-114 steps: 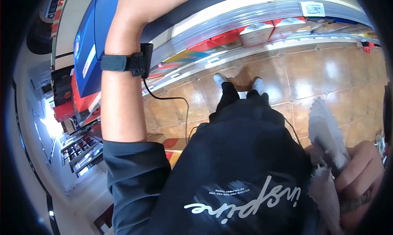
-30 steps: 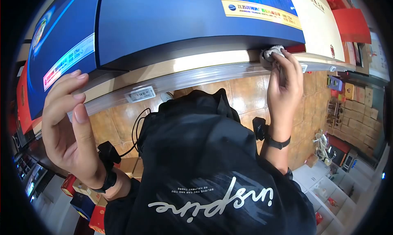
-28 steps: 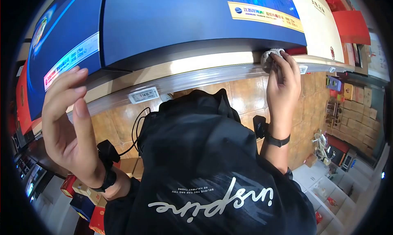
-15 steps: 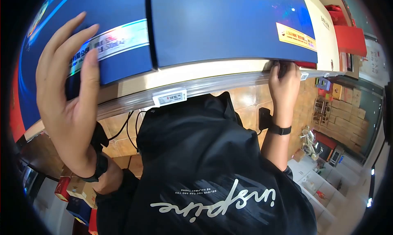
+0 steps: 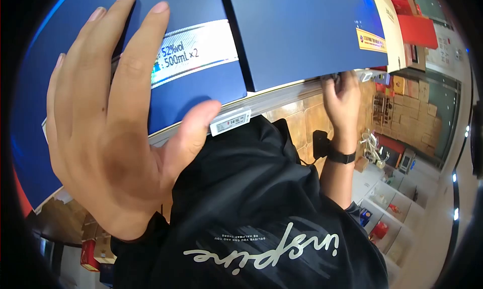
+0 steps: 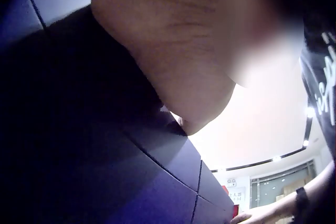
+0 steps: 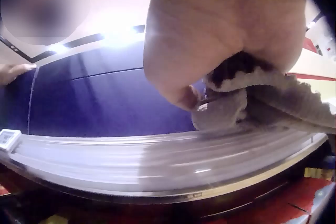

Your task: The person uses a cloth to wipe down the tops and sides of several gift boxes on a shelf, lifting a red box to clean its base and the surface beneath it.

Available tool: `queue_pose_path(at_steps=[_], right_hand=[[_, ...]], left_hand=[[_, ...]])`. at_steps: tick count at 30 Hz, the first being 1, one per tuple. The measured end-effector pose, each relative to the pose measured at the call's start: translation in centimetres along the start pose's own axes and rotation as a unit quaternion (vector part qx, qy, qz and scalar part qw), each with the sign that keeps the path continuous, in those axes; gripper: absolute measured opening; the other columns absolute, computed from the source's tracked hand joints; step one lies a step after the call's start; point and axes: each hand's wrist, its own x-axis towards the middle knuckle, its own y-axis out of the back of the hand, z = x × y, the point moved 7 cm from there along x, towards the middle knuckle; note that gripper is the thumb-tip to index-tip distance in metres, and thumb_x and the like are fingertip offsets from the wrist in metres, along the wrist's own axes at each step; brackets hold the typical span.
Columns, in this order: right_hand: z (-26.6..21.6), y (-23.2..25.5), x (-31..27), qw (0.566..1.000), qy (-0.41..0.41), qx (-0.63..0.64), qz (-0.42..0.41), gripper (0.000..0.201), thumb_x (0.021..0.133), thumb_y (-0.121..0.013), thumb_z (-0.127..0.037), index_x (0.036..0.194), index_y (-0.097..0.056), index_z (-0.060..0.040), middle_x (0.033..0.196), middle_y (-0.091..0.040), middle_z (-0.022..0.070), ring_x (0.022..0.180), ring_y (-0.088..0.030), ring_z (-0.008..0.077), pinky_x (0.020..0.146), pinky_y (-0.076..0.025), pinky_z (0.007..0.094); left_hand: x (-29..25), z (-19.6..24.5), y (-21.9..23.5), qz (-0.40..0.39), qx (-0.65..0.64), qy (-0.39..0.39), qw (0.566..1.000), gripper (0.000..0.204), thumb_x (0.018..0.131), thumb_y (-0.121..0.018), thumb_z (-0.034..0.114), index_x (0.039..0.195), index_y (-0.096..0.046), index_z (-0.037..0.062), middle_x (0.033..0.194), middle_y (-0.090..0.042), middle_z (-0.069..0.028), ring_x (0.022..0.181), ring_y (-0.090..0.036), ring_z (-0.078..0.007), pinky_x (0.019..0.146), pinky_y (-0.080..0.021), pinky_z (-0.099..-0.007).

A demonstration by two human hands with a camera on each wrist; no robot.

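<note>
In the head view the left hand (image 5: 110, 118), fingers straight and spread, is in front of a blue box with a silver label (image 5: 201, 47); whether it touches the box is unclear. The left wrist view shows that hand (image 6: 173, 45) close against the blue surface (image 6: 168, 187). Farther right, the right hand (image 5: 344, 103) is at the shelf edge (image 5: 292, 90), below a second blue box (image 5: 297, 32). Seen from the right wrist, the right hand (image 7: 226, 24) pinches a grey cloth (image 7: 220, 111) on the clear shelf strip (image 7: 121, 163), beside the blue box front (image 7: 110, 108).
A price tag (image 5: 230, 122) sticks out from the shelf edge near the left thumb. Beyond the blue boxes stand a cream box (image 5: 395, 37) and a red one (image 5: 420, 31). Stacked cartons (image 5: 402, 118) and white shelving (image 5: 397, 203) are at the right.
The left hand has risen and spread in front of the left blue box, looking larger in view. The boxes and price tag have shifted right in the head view. The right hand remains at the shelf edge.
</note>
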Motion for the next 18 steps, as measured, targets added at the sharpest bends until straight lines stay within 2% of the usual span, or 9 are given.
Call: queue_pose_path(at_steps=[3, 6, 11, 18], right_hand=[[-4.3, 0.0, -1.6, 0.999, -0.006, 0.017, -0.029, 0.032, 0.089, -0.069, -0.014, 0.118, -0.069, 0.0012, 0.118, -0.069, 0.0231, 0.111, -0.068, 0.0412, 0.098, -0.054, 0.0467], [-7.2, -0.5, -2.6, 0.997, 0.010, 0.019, -0.074, 0.040, 0.088, -0.072, -0.013, 0.125, -0.067, 0.0028, 0.127, -0.067, 0.0240, 0.120, -0.065, 0.0436, 0.105, -0.052, 0.0468], [-11.4, -1.4, -4.2, 0.988, 0.066, 0.074, -0.118, 0.050, 0.086, -0.075, -0.009, 0.133, -0.061, 0.0006, 0.129, -0.066, 0.0235, 0.122, -0.064, 0.0428, 0.105, -0.052, 0.0458], [-14.2, -2.5, -5.2, 0.979, 0.134, 0.083, -0.125, 0.048, 0.088, -0.077, -0.007, 0.134, -0.063, -0.0030, 0.131, -0.065, 0.0232, 0.125, -0.062, 0.0440, 0.106, -0.052, 0.0461]], left_hand=[[-0.1, -0.4, -0.6, -0.007, -0.003, 0.013, 1.000, 0.085, 0.071, -0.091, 0.028, 0.151, -0.062, 0.0169, 0.157, -0.059, -0.0099, 0.147, -0.053, -0.0320, 0.123, -0.040, -0.0482], [0.1, -0.3, -0.8, -0.013, -0.010, 0.024, 1.000, 0.096, 0.062, -0.097, 0.025, 0.151, -0.062, 0.0203, 0.158, -0.058, -0.0073, 0.148, -0.052, -0.0314, 0.123, -0.040, -0.0500], [-0.7, -0.4, -1.1, 0.018, -0.018, 0.003, 1.000, 0.094, 0.062, -0.096, 0.018, 0.150, -0.063, 0.0222, 0.156, -0.060, -0.0055, 0.146, -0.054, -0.0302, 0.120, -0.044, -0.0515], [-1.4, -0.3, -0.6, 0.075, -0.049, -0.024, 0.996, 0.091, 0.063, -0.095, 0.013, 0.149, -0.065, 0.0214, 0.155, -0.061, -0.0060, 0.144, -0.057, -0.0296, 0.118, -0.047, -0.0510]])
